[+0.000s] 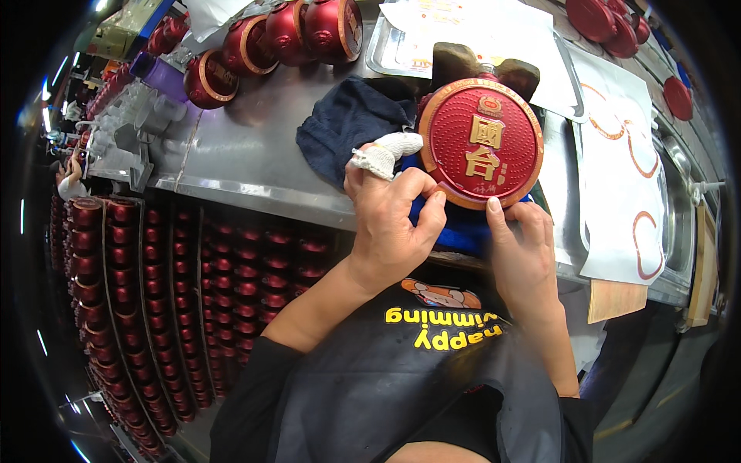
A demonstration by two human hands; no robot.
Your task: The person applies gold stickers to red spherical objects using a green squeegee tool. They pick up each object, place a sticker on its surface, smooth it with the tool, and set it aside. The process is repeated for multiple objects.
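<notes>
A round, flat-faced red bottle (486,143) with raised gold characters and an orange patterned border rests tilted in front of me, its neck pointing away against a dark, two-part padded support (455,63). My left hand (394,212) is at its lower left rim, thumb and fingers pinched together; what lies between them is hidden. A white cloth cover (378,157) wraps one raised finger of that hand. At the bottom rim, my right hand (525,247) presses its thumb on the bottle's edge, with the other fingers curled beside and beneath it. Blue cloth (451,231) shows under the bottle.
A dark blue cloth (340,127) lies left of the bottle on the metal table (262,154). Several red bottles (332,31) stand behind it. White sheets with orange curved strips (625,154) lie right, near a sink (679,208). Racked red bottles (170,309) fill the lower left.
</notes>
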